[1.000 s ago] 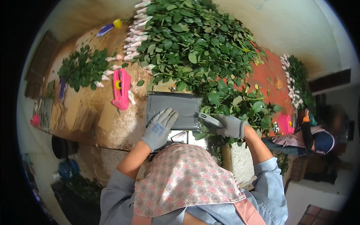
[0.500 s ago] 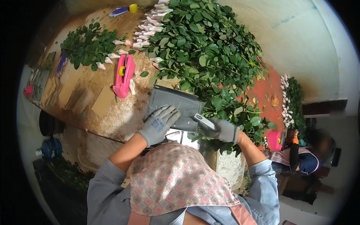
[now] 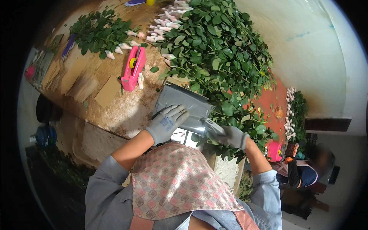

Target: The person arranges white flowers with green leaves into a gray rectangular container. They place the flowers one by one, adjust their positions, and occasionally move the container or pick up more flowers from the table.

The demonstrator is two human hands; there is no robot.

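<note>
My left hand [image 3: 167, 123], in a grey glove, lies flat with fingers stretched on a dark grey, shiny sheet-covered panel [image 3: 186, 97] at the table's near edge. Wrapped round a silver-grey hand tool [image 3: 213, 126], stapler-like in shape, is my gloved right hand [image 3: 235, 137]. The tool's tip is at the panel's right edge. A big heap of leafy rose stems [image 3: 226, 50] lies beyond and to the right, many of the pale blooms in paper or net sleeves [image 3: 165, 27]. Some leaves hang close around my right hand.
A pink tape dispenser [image 3: 134, 69] stands left of the panel, near a smaller rose bunch [image 3: 100, 32]. Cardboard pieces [image 3: 107, 92] lie on the wooden table [image 3: 115, 115]. At the right, a co-worker [image 3: 303, 174] is beside another pink dispenser [image 3: 274, 151] and more roses [image 3: 297, 111].
The view has shifted slightly, so the table things sit a little farther right and, on the left, higher. My left hand stays flat on the panel; my right still grips the tool at its edge.
</note>
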